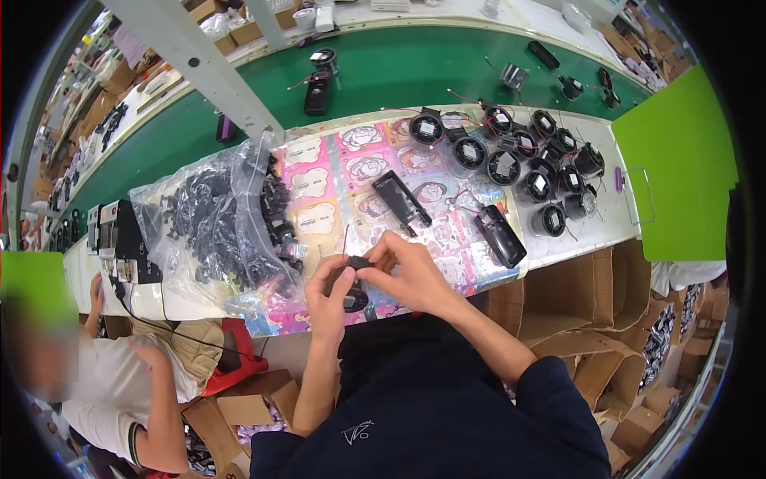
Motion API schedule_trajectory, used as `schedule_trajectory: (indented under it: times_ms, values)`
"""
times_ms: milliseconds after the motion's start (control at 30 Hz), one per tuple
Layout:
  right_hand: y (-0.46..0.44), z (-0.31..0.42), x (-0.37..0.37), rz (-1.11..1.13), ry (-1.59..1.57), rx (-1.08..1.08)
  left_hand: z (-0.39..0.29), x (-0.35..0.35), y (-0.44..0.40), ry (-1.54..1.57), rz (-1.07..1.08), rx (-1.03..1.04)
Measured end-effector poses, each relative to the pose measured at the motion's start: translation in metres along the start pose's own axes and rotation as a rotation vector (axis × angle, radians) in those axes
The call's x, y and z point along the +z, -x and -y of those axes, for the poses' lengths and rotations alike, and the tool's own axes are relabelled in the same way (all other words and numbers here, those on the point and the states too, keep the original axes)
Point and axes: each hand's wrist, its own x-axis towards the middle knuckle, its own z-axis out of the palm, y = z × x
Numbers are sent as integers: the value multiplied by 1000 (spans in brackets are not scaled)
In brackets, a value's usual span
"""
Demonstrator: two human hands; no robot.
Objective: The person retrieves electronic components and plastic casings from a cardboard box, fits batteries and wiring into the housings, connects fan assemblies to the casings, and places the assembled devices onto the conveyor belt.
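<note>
My left hand (327,289) and my right hand (405,271) meet at the table's near edge, pinching a small black plastic part (359,262) between their fingertips. A thin dark wire (345,239) sticks up beside the left fingertips; I cannot tell what it joins. Just below the fingers a dark rounded piece (356,300) shows, partly covered by my left hand. Beyond my hands lies a long black housing shell (401,201), its hollow side up. Another black housing (501,236), with thin wires at its top end, rests to the right.
An open plastic bag of small black parts (215,215) lies on the left. Several round black fan units (504,168) with wires crowd the right. A green conveyor belt (431,68) carries more units. A co-worker (132,383) sits at left; cardboard boxes (558,291) stand below right.
</note>
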Motion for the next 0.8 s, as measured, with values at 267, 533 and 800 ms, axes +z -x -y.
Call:
schedule_trajectory:
  times_ms: [267,533,800]
  values:
    - [26,-4,-5,1,-74,37,8,8,7,111,94,44]
    - [16,-2,-55,-275,388,-256,-14,20,-17,-49,62,-25]
    - [-18,-40,-133,-199,1215,-377,-2,0,-105,-894,-29,240]
